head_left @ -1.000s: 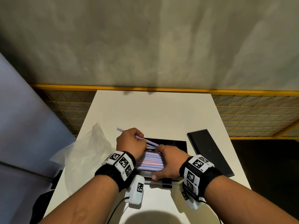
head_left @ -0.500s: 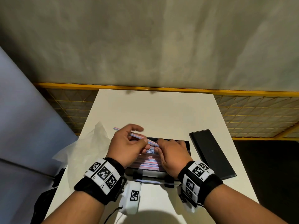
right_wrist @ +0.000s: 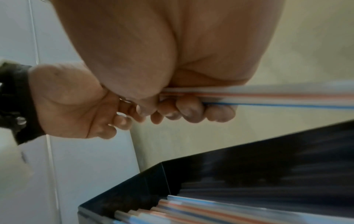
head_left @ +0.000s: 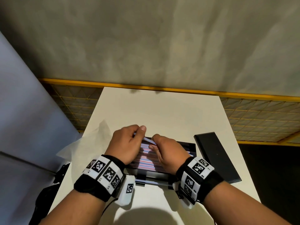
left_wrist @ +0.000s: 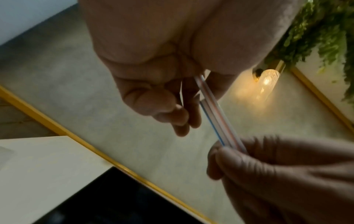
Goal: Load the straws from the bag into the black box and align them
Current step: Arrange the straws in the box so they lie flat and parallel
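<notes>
A couple of red- and blue-striped straws (head_left: 149, 140) are held just above the black box (head_left: 192, 147), which is packed with several striped straws (head_left: 146, 161) lying left to right. My left hand (head_left: 138, 133) pinches their left part between thumb and curled fingers. My right hand (head_left: 154, 142) grips their right part. In the left wrist view the held straws (left_wrist: 214, 115) run from my left hand down to the right hand's fingers (left_wrist: 235, 160). The right wrist view shows the held straws (right_wrist: 268, 97) above the black box (right_wrist: 239, 165).
The crumpled clear plastic bag (head_left: 84, 143) lies at the white table's (head_left: 162, 111) left edge. The flat black lid (head_left: 215, 157) lies right of the box. A yellow-framed mesh fence (head_left: 259, 114) runs behind the table; the far half of the table is bare.
My right hand left the straws in the box and took hold of the ones in my left hand. Both hands drew closer together above the box.
</notes>
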### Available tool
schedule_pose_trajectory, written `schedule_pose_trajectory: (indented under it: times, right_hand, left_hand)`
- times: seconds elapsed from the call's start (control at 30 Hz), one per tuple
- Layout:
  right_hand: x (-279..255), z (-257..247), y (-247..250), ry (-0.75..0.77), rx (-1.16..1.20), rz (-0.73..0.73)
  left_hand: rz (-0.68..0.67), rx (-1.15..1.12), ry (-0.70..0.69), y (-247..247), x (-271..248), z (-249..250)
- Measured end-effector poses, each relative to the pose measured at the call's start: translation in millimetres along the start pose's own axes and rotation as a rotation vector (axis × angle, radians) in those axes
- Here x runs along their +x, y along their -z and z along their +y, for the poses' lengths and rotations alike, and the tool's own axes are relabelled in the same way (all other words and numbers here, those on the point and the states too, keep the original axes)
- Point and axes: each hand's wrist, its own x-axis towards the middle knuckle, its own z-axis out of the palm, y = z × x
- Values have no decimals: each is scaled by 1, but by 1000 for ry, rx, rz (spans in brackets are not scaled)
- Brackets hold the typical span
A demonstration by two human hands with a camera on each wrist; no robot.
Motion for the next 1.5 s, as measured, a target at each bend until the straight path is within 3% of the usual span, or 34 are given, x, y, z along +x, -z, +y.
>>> schedule_pose_trajectory:
  times: [0.13,0.23,0.33,0.4,0.5,0.63,0.73,0.9,1.1,1.27,1.5]
  right_hand:
    - [6,-4,-6,-23,-26,-45]
    - [5,5,-12,-156,-124,-93]
    - [-2,23,-16,-292,-327,-177]
    - [-5,31,-22,-325,-334,-243]
    - [-4,34,-36,-294,-337,-299]
    - [1,35,-35,-219,-356,-238]
    - [3,38,-37,-271,-378,-286]
    - [8,39,-36,-260,-326,-357]
    - [3,45,-33,-200,-344,-309]
    - [-5,49,-30,-321,-327,-389]
    - [-7,41,-25,-306,-360,-445]
  left_hand:
    - [-105,-21,70,-12,-2,-15]
    - [-224,102,75,-18,-3,-28]
    - [-126,248,-37,-21,-6,-40]
    - [-124,178,0,-24,-7,-45]
    - [-333,77,88,-38,-13,-50]
    - [-353,96,86,-40,-15,-52]
    - [-396,316,16,-33,-14,-42]
    - [-493,639,-227,-41,-12,-3]
    - [-811,880,-11,-83,11,-12]
    - [-715,904,-110,-84,4,-22]
    - [-685,901,-169,-82,-4,-28]
